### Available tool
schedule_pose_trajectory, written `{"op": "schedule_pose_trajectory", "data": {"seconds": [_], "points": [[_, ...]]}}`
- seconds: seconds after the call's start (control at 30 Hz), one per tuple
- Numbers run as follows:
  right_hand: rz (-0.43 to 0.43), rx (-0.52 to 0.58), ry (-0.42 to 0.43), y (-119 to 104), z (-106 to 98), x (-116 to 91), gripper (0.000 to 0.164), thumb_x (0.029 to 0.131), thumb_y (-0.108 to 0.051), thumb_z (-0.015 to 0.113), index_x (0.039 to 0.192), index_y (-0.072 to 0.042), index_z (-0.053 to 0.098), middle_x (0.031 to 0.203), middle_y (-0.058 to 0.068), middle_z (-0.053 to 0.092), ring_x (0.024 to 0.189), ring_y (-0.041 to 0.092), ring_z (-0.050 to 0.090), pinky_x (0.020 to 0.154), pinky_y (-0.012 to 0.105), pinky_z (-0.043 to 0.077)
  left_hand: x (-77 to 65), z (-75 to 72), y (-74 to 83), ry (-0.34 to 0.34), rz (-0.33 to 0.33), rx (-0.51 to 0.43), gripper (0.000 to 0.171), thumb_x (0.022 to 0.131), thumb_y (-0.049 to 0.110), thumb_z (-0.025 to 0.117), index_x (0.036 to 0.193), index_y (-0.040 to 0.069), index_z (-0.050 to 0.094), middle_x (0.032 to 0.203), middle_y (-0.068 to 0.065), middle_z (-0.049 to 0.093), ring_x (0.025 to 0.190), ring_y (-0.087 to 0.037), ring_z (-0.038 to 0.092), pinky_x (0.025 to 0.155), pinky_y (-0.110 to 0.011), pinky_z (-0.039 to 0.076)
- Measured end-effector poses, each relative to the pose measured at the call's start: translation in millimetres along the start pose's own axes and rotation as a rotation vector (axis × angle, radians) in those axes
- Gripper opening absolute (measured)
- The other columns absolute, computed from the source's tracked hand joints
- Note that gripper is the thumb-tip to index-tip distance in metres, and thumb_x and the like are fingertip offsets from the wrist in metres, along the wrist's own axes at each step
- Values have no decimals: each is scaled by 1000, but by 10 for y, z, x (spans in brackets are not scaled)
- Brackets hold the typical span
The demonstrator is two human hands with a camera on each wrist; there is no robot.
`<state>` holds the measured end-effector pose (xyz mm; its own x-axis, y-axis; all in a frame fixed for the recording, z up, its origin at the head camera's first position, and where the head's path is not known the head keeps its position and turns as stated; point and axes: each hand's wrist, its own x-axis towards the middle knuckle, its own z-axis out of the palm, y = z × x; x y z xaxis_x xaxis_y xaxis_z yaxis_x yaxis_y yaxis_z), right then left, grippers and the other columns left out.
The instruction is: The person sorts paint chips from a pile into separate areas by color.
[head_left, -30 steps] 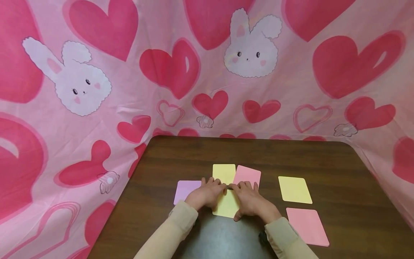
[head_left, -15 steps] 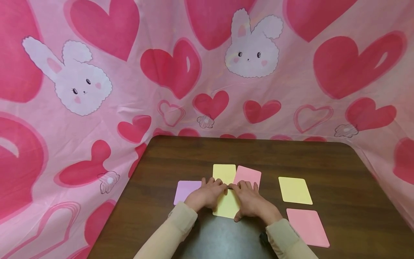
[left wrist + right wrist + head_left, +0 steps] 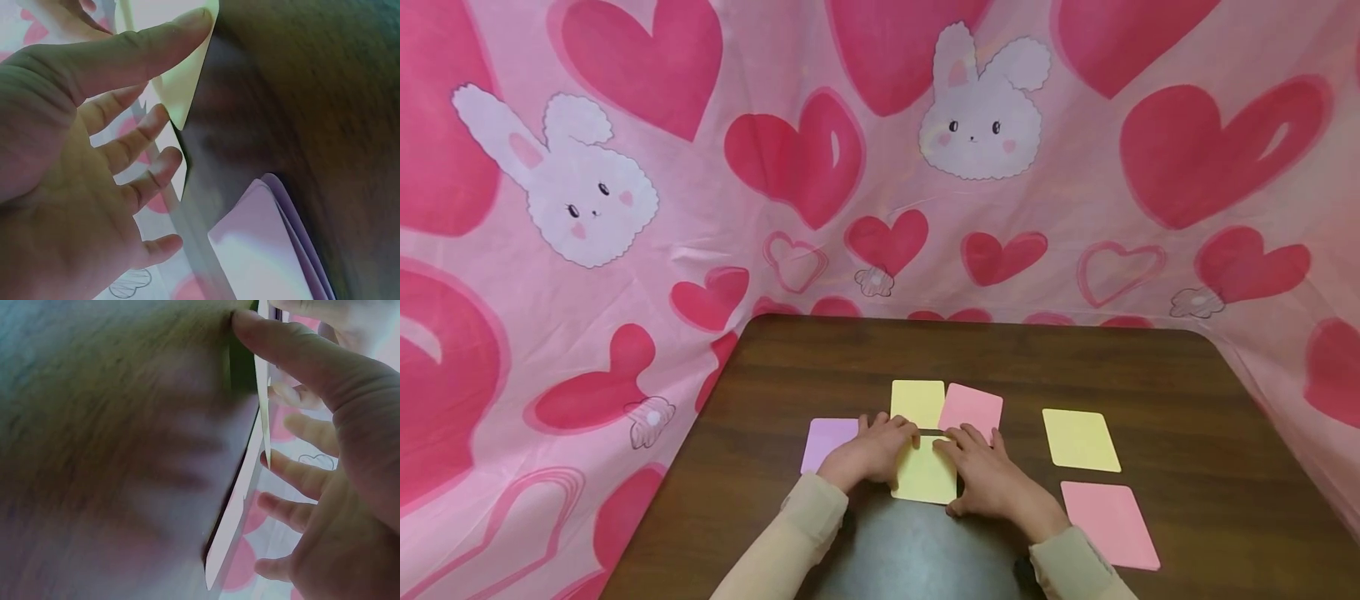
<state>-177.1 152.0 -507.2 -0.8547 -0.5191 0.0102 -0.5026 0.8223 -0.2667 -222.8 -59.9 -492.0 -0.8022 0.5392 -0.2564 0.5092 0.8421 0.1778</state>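
A yellow square card [image 3: 928, 471] with rounded corners lies at the near middle of the dark table, between both hands. My left hand [image 3: 871, 454] is at its left edge; in the left wrist view the straight thumb [image 3: 156, 53] lies along the card and the other fingers spread loosely. On the right edge is my right hand [image 3: 992, 479], thumb by the near corner and index finger at the far one. The right wrist view shows the card [image 3: 263, 406] edge-on, a fingertip at its corner. Beyond lie another yellow card [image 3: 917, 403] and a tilted pink card [image 3: 972, 412].
Purple cards [image 3: 829, 442], stacked unevenly in the left wrist view, lie left of my left hand. To the right are a yellow card [image 3: 1081, 439] and a pink card [image 3: 1108, 525]. A pink heart-and-rabbit cloth [image 3: 820, 275] hangs around the wooden table [image 3: 1195, 400].
Both hands have drawn apart from the middle of the near yellow card's far edge, left hand leftward and right hand rightward. The cards keep their places.
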Motion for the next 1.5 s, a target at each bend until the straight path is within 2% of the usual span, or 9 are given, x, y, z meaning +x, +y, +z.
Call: {"op": "schedule_pose_trajectory", "data": {"seconds": [0.17, 0.3, 0.4, 0.47, 0.8, 0.93, 1.07, 1.3, 1.5], "points": [[30, 67, -22, 3, -10, -44, 89, 65, -44, 92, 140, -11, 56, 145, 10, 49, 140, 39, 38, 103, 79, 25, -26, 16, -18, -5, 28, -40, 68, 62, 26, 98, 117, 30, 59, 132, 5, 56, 111, -20, 45, 99, -56, 31], [68, 143, -40, 43, -39, -94, 89, 68, -43, 91, 142, -11, 54, 149, 10, 48, 144, 42, 34, 104, 79, 22, -57, 47, -11, 10, 51, -70, 84, 59, 41, 98, 130, 30, 55, 140, 4, 52, 118, -22, 44, 100, -59, 31], [80, 179, -33, 96, -73, -133, 88, 69, -41, 92, 142, -11, 54, 151, 10, 47, 145, 43, 33, 104, 80, 20, -59, 69, 6, 35, 65, -52, 97, 56, 50, 98, 138, 30, 51, 142, 5, 50, 124, -23, 43, 103, -61, 29], [86, 192, -27, 138, -100, -163, 87, 70, -39, 92, 143, -10, 53, 152, 10, 46, 145, 43, 32, 105, 80, 19, -52, 76, 25, 51, 76, -42, 100, 56, 51, 98, 140, 29, 49, 143, 5, 50, 126, -24, 42, 105, -63, 28], [141, 217, -26, 395, -293, -317, 89, 69, -33, 93, 144, -9, 53, 156, 13, 42, 146, 48, 29, 103, 83, 14, 50, -22, 193, 98, 148, -39, 86, 66, 52, 91, 139, 26, 53, 146, 9, 49, 131, -26, 44, 102, -58, 32], [161, 219, -27, 549, -384, -398, 89, 68, -26, 94, 144, -8, 52, 156, 17, 41, 144, 51, 28, 100, 84, 14, 186, -77, 350, 108, 166, -47, 81, 68, 52, 90, 136, 26, 55, 147, 10, 49, 131, -25, 43, 102, -58, 32], [182, 213, -21, 711, -486, -474, 88, 68, -18, 92, 144, -6, 50, 155, 20, 40, 143, 54, 27, 99, 85, 14, 365, -96, 537, 125, 168, -16, 79, 70, 54, 88, 136, 28, 54, 149, 10, 46, 131, -24, 42, 102, -56, 31], [206, 208, -25, 993, -682, -639, 88, 67, -11, 90, 144, -4, 49, 155, 25, 37, 139, 59, 28, 95, 86, 16, 742, -29, 854, 141, 178, -44, 79, 71, 57, 86, 138, 31, 52, 152, 14, 44, 131, -23, 42, 101, -57, 33], [213, 185, -49, 1304, -748, -738, 88, 66, -9, 86, 145, -2, 47, 154, 29, 35, 135, 59, 34, 90, 85, 26, 1008, -53, 1113, 124, 167, -4, 80, 72, 63, 83, 139, 34, 51, 152, 16, 43, 131, -21, 43, 96, -48, 35]]}}
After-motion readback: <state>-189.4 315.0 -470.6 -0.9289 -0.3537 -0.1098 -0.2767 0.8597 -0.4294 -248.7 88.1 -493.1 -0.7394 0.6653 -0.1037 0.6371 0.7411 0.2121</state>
